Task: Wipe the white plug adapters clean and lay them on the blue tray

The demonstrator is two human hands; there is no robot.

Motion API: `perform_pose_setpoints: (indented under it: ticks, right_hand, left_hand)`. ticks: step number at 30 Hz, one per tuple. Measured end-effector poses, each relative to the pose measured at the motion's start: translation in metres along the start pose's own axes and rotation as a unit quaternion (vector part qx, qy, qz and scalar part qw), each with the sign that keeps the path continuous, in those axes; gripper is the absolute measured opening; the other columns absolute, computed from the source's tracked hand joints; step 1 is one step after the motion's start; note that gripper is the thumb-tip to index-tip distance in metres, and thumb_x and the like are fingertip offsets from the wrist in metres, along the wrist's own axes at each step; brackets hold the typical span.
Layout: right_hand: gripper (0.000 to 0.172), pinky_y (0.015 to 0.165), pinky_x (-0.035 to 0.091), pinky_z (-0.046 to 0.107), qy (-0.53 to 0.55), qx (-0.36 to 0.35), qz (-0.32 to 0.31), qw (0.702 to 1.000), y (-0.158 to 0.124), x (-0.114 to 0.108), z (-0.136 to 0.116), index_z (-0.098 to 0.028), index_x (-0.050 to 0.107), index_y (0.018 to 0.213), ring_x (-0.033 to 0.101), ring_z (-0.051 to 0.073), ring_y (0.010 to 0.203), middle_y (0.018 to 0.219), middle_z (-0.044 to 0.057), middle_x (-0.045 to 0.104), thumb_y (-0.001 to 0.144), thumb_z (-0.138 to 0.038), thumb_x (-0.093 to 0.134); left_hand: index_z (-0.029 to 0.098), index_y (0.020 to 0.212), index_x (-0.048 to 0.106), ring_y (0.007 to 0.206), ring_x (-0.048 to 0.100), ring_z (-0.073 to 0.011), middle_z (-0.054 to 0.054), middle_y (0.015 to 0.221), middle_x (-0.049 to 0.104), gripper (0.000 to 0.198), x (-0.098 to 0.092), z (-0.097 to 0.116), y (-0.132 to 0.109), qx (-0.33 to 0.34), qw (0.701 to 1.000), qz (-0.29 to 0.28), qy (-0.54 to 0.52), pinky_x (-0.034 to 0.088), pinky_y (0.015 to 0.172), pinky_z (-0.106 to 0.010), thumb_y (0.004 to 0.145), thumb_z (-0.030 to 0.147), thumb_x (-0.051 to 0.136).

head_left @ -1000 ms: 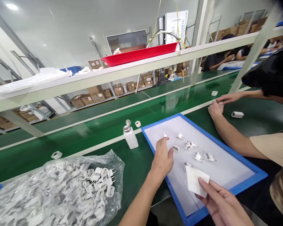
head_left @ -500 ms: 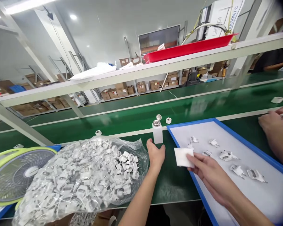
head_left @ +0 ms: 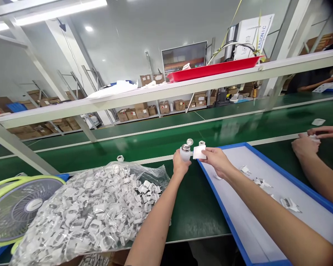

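My left hand (head_left: pixel 181 164) is wrapped round a white pump bottle (head_left: pixel 185 152) with a metal top, its round lid flipped up. Close to the bottle's right side, my right hand (head_left: pixel 217 159) pinches a white square pad (head_left: pixel 199 152) between thumb and fingers. Behind the pad, a small white plastic part (head_left: pixel 202 143) is partly covered. Below my right forearm lies a blue-rimmed white tray (head_left: pixel 211 184) with several white plug parts (head_left: pixel 290 204) on it, some hidden by the arm.
A clear plastic bag (head_left: pixel 94 210) full of white plug parts lies on the left beside a green fan (head_left: pixel 24 207). At the right, a co-worker's hands (head_left: pixel 306 147) hold a small white part. A shelf with a red tray (head_left: pixel 213 69) spans the far side of the green belt (head_left: pixel 155 142).
My left hand has closed round the bottle. My right hand has carried the pad left and away from me, up beside the bottle. The view has shifted slightly.
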State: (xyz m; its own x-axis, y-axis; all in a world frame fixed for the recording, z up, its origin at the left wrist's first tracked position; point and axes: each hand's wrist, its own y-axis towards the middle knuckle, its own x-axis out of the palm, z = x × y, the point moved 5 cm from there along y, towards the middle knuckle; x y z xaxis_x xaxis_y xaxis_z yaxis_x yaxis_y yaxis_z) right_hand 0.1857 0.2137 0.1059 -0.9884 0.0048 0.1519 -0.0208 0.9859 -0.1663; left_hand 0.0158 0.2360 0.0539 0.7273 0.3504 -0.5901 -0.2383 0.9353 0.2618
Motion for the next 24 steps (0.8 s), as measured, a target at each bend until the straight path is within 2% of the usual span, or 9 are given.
perform_pose_setpoints:
  ticks: [4,9,20,24]
  right_hand:
    - [0.029,0.086,0.059,0.04,0.034,0.016,-0.006,0.999,0.001,-0.002,0.01,-0.016,0.064,0.122,0.067,0.02,0.101,0.121,0.008,0.066,0.098,-0.033,0.065]
    - [0.03,0.086,0.059,0.04,0.084,0.05,-0.002,0.995,0.0,-0.006,0.021,-0.016,0.063,0.123,0.067,0.02,0.101,0.122,0.008,0.066,0.098,-0.034,0.065]
    - [0.032,0.086,0.059,0.041,0.182,0.09,0.011,0.979,-0.002,-0.002,0.031,-0.016,0.062,0.125,0.067,0.021,0.102,0.123,0.009,0.065,0.099,-0.035,0.065]
    - [0.032,0.086,0.059,0.041,0.203,0.097,0.013,0.974,-0.002,-0.001,0.033,-0.016,0.062,0.125,0.067,0.021,0.102,0.123,0.009,0.065,0.098,-0.034,0.065]
  left_hand:
    - [0.022,0.119,0.054,0.117,0.056,-0.0269,-0.009,0.122,0.06,0.062,-0.005,0.011,-0.009,0.07,0.995,-0.01,0.063,0.044,0.098,-0.035,0.063,0.001,0.071]
    - [0.023,0.121,0.052,0.118,0.051,-0.0287,-0.009,0.122,0.055,0.061,-0.016,0.025,-0.016,0.123,0.982,-0.004,0.14,0.04,0.104,-0.041,0.066,-0.003,0.059]
    - [0.017,0.13,0.049,0.122,0.044,-0.0316,-0.014,0.123,0.053,0.064,-0.031,0.058,-0.026,0.205,0.942,0.026,0.266,0.023,0.118,-0.053,0.071,-0.008,0.042]
    - [0.02,0.13,0.048,0.122,0.045,-0.0303,-0.012,0.122,0.053,0.067,-0.033,0.064,-0.027,0.222,0.933,0.033,0.281,0.023,0.118,-0.054,0.07,-0.01,0.041]
